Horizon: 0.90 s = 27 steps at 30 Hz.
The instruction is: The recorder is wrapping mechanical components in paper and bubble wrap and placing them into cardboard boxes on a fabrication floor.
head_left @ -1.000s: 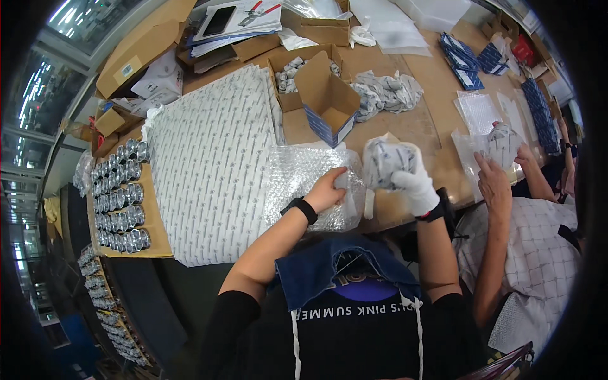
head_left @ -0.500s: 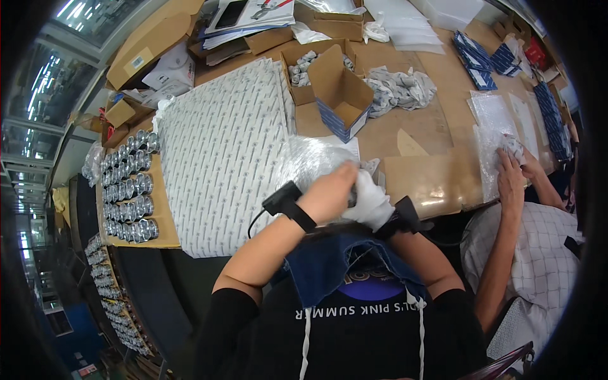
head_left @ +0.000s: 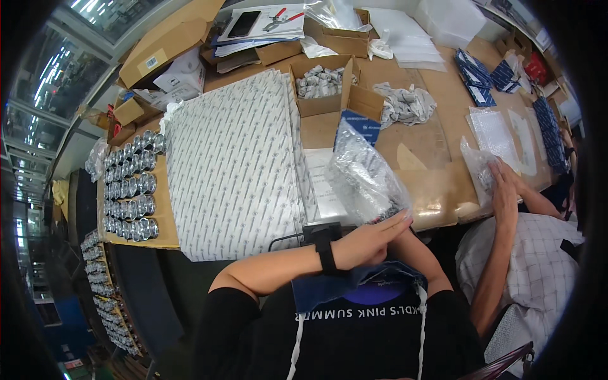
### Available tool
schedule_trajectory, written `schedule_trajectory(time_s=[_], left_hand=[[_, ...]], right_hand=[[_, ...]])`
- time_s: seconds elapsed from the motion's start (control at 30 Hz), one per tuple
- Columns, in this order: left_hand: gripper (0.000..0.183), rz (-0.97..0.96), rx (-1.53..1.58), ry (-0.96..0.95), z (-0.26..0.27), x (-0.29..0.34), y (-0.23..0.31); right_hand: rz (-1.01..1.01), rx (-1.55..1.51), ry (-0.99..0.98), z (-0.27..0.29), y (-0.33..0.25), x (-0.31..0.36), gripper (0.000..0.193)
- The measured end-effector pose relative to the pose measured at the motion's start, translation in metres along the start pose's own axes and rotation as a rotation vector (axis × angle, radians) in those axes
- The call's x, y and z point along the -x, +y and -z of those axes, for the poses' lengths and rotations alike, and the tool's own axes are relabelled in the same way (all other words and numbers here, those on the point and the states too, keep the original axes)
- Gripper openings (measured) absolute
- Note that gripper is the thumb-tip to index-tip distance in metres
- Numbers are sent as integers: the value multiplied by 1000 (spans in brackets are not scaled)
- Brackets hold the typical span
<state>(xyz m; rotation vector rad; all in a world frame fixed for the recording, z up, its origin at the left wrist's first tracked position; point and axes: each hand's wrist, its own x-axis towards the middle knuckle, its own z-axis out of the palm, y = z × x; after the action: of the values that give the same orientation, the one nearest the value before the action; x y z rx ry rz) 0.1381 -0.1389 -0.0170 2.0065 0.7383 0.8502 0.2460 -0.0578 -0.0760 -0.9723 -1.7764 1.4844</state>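
Observation:
My left hand (head_left: 373, 244) lies with fingers straight and together at the near end of a sheet of clear bubble wrap (head_left: 367, 177). Something is bundled inside the wrap, partly dark at its near end; its kind does not show. My right forearm (head_left: 427, 256) comes in from the right, but the hand is hidden behind my left hand and the wrap. Just beyond the wrap stands an open blue-and-brown carton (head_left: 364, 130). A white printed sheet (head_left: 326, 187) lies partly under the wrap.
A stack of patterned wrapping paper (head_left: 234, 171) covers the table's left middle. Rows of shiny metal parts (head_left: 130, 208) stand left of it. A box of wrapped parts (head_left: 320, 104) and crumpled paper (head_left: 408, 104) lie behind. At right, a co-worker's hands (head_left: 505, 183) press plastic wrap.
My hands have moved nearer my body, and my left hand has straightened its fingers. The bubble wrap now stretches away from me, and the open carton has tilted and shifted.

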Motion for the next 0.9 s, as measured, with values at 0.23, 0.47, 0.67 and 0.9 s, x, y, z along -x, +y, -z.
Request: schedule_trajectory(time_s=[0.23,0.47,0.67,0.9], left_hand=[[63,-26,-493,-382,21,-15,40],[58,159,-563,680,121,-29,26],[66,230,-89,903,89,-59,-115],[39,488,-56,704,91,-69,-104]], right_hand=[[-41,-562,83,0,6,6,64],[16,-783,267,25,-8,31,61],[104,-804,353,60,-44,47,59],[152,-769,341,65,-96,24,57]])
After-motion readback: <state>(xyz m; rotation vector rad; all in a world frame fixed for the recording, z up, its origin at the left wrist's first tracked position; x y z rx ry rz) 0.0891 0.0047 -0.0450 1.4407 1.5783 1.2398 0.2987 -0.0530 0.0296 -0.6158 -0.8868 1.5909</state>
